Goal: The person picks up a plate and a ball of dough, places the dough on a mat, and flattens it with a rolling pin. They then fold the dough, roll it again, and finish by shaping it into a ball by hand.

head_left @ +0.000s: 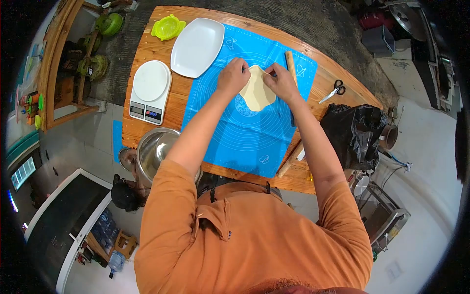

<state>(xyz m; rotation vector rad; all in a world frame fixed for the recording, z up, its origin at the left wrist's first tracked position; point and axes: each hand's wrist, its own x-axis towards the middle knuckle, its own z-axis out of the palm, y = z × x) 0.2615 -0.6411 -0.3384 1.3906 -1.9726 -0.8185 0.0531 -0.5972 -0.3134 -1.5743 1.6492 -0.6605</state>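
A thin, pale sheet of dough [258,92] with a wavy outline is over the blue silicone mat [230,142], near its far half. My left hand [234,77] pinches the dough's upper left edge between thumb and fingers. On the other side, my right hand [282,82] has its fingers closed on the upper right edge. A wooden rolling pin [291,64] lies just beyond my right hand, partly hidden by it.
To the left are a white tray [197,48], a green bowl [168,27], a kitchen scale [150,93] and a metal bowl [159,149]. Scissors [335,90] and a black plastic bag [352,132] lie on the right. The wooden table [183,93] carries them.
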